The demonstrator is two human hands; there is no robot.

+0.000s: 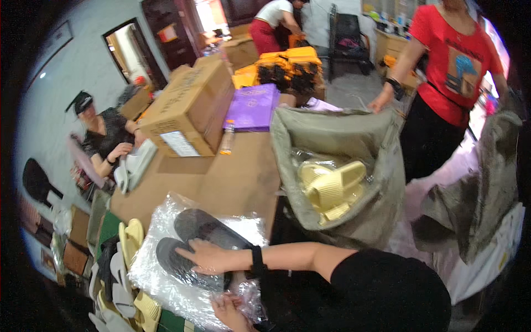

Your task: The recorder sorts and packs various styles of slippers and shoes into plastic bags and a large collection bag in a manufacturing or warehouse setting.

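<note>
A pair of dark grey slippers (206,227) lies on a pile of clear plastic bags (160,282) on the table in front of me. My right hand (213,257), with a black band at its wrist, rests on the slippers, its fingers stretched out over them. Just below, at the near edge of the pile, my left hand (229,311) is closed on the crinkled film of a plastic bag (250,293). I cannot tell how far the slippers' near ends are inside that bag.
Right of the table hangs an open grey-green sack (337,124) with yellow slippers (334,191); a person in red (448,61) grips its rim. Loose slippers (131,243) line the left. A cardboard box (191,108) and purple packages (251,108) stand beyond. Another person (105,133) handles pale slippers.
</note>
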